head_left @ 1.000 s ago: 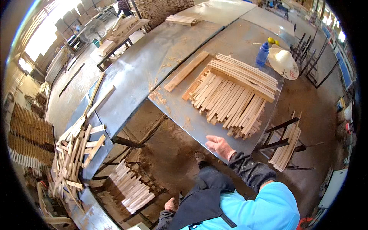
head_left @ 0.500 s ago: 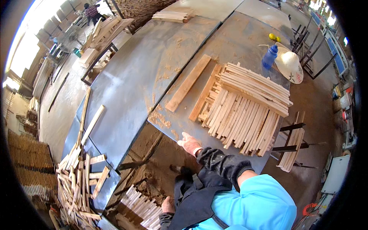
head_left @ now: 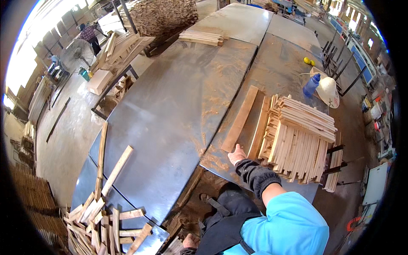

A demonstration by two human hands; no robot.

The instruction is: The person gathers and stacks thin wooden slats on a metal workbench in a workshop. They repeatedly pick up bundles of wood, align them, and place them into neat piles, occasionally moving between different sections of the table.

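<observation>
My right hand (head_left: 237,155), in a pinkish glove with a dark sleeve above it, grips the near right corner of a flat wooden board (head_left: 241,120) lying on the metal table. A second board (head_left: 259,127) lies just right of it, alongside a layered stack of pale wooden strips (head_left: 299,146). More strips lie crosswise on top of that stack. Low at the bottom edge is my left hand (head_left: 190,241), beside some wooden strips (head_left: 174,245) below table height; its fingers are mostly hidden.
A loose heap of offcuts (head_left: 100,229) covers the table's near left corner. Beyond the stack are a blue bottle (head_left: 311,85), a straw hat (head_left: 327,90) and yellow fruits (head_left: 309,61). Sawdust (head_left: 214,159) lies on the tabletop (head_left: 170,106). Another person (head_left: 88,35) is far left, near a large fan (head_left: 77,55).
My right hand has moved forward from the table's near edge to the end of the flat board and closed on it. The whole view has shifted; the board itself lies where it was.
</observation>
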